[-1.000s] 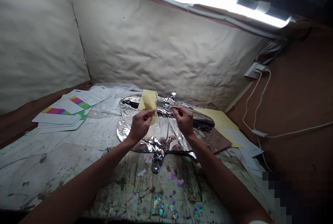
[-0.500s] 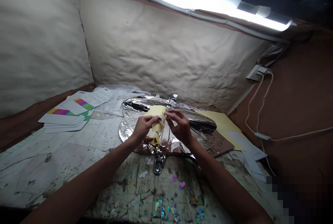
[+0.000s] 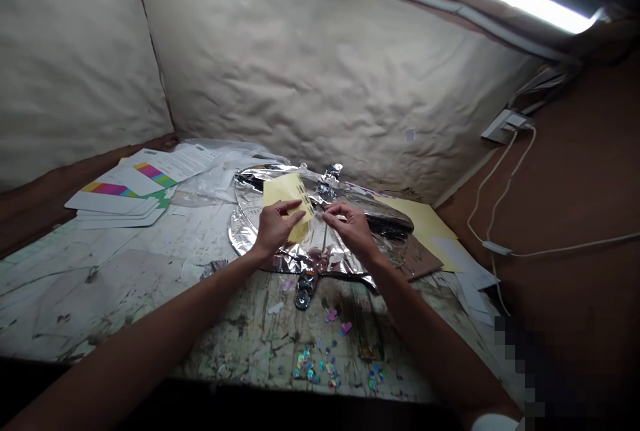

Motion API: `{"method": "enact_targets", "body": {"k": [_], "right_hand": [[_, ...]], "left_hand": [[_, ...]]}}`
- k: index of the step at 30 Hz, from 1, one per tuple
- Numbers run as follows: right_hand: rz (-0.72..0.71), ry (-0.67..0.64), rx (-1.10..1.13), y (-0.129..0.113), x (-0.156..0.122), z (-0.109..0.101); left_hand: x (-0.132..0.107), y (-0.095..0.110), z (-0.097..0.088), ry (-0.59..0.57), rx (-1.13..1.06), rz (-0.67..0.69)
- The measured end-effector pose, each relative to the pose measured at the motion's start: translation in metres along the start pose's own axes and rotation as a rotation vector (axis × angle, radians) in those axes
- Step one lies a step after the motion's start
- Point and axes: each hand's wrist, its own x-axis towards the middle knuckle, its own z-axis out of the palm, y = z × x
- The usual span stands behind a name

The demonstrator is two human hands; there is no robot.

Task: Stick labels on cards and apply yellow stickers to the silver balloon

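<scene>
My left hand (image 3: pixel 275 229) pinches the yellow sheet (image 3: pixel 285 192), long axis tilted, above the foil balloon (image 3: pixel 255 231); my right hand (image 3: pixel 350 227) sits nearer its right edge, fingertips drawn together, and I cannot tell if they hold anything.

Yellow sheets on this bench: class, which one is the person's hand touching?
The small pale yellow paper sheet, under the fingers of the left hand, above the silver foil balloon. The larger yellow card lies flat beyond the balloon, untouched.

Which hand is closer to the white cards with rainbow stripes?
The left hand is nearer: it holds the yellow paper, to the right of the white cards. The right hand is farther, past the left hand, above the silver foil balloon.
</scene>
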Motion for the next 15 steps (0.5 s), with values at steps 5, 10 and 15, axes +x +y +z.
{"method": "enact_targets", "body": {"k": [5, 10, 15], "right_hand": [[0.274, -0.286, 0.029, 0.018, -0.035, 0.002], [0.229, -0.263, -0.057, 0.033, -0.045, 0.007], [0.129, -0.256, -0.254, 0.034, -0.050, 0.010]], "left_hand": [[0.005, -0.019, -0.003, -0.020, -0.037, -0.115], [0.005, -0.027, -0.001, -0.018, -0.039, -0.129], [0.008, -0.027, -0.001, -0.013, -0.030, -0.137]]}}
